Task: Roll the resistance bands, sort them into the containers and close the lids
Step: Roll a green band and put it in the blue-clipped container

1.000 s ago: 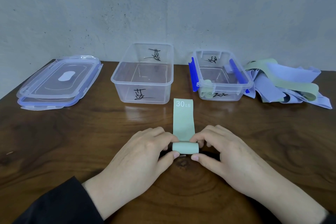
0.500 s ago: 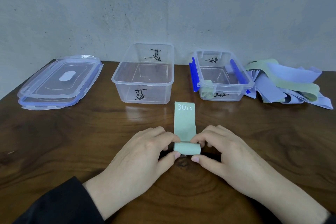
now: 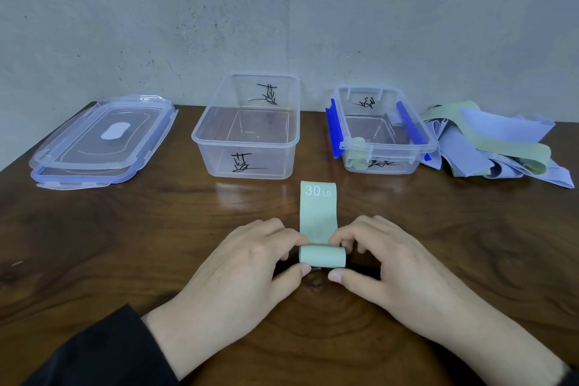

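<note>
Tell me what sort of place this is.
Probably a plain room at home or a small workroom, with a table used for sorting. A dark wooden table stands against a bare, scuffed grey wall, with clear plastic containers and loose resistance bands laid out on it.

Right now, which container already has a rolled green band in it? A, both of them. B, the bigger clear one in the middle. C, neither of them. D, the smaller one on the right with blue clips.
D: a rolled green band lies in the near left corner of the container with blue clips, while the middle container holds no band.
</note>
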{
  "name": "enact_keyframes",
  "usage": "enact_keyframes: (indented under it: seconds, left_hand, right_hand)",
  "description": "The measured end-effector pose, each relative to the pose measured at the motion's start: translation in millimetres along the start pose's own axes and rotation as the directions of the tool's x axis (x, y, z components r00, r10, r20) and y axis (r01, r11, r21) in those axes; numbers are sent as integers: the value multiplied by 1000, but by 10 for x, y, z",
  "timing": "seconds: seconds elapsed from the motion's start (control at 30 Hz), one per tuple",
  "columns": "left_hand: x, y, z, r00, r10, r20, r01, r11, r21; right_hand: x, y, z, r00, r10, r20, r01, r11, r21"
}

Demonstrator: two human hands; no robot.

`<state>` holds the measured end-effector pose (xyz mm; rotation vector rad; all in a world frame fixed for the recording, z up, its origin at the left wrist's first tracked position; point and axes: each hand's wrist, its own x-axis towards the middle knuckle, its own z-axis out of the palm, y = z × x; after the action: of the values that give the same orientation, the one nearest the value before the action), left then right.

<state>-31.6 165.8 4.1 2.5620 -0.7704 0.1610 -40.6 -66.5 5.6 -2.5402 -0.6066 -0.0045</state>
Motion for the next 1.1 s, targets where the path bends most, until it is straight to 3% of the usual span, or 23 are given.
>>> enact_keyframes:
  seconds: [1.1]
  left_hand:
    - [-9, 2, -2, 1000, -12, 10, 12, 1000, 7]
  right_hand:
    - [2, 29, 19, 1000, -21, -17, 21, 1000, 5]
